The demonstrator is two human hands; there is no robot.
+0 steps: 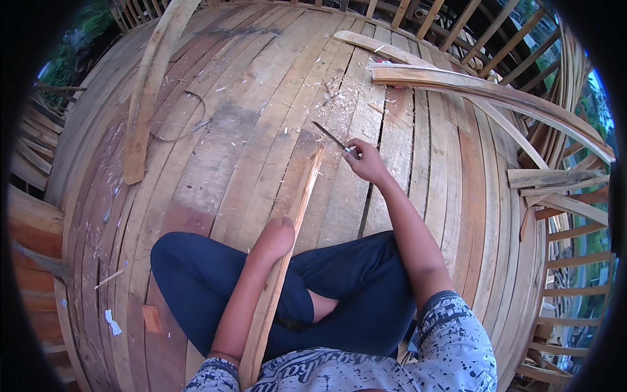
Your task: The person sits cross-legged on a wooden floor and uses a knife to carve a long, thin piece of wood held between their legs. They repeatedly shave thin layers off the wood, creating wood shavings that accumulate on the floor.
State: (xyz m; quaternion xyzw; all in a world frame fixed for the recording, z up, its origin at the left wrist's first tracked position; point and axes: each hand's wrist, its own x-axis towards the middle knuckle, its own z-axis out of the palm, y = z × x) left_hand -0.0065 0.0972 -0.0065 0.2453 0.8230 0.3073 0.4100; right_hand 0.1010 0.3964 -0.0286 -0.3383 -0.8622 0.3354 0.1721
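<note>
I sit cross-legged in dark blue trousers on a plank floor. My left hand grips a long narrow wooden slat that runs from my lap up and away over the floor. Its far end looks freshly cut and pale. My right hand is closed on the handle of a knife, whose thin dark blade points up and to the left, just right of the slat's far tip.
Wood shavings lie scattered on the floor ahead. A long curved plank lies at the left, two more curved planks at the upper right. A wire loop rests on the boards. Open wooden framing edges the right side.
</note>
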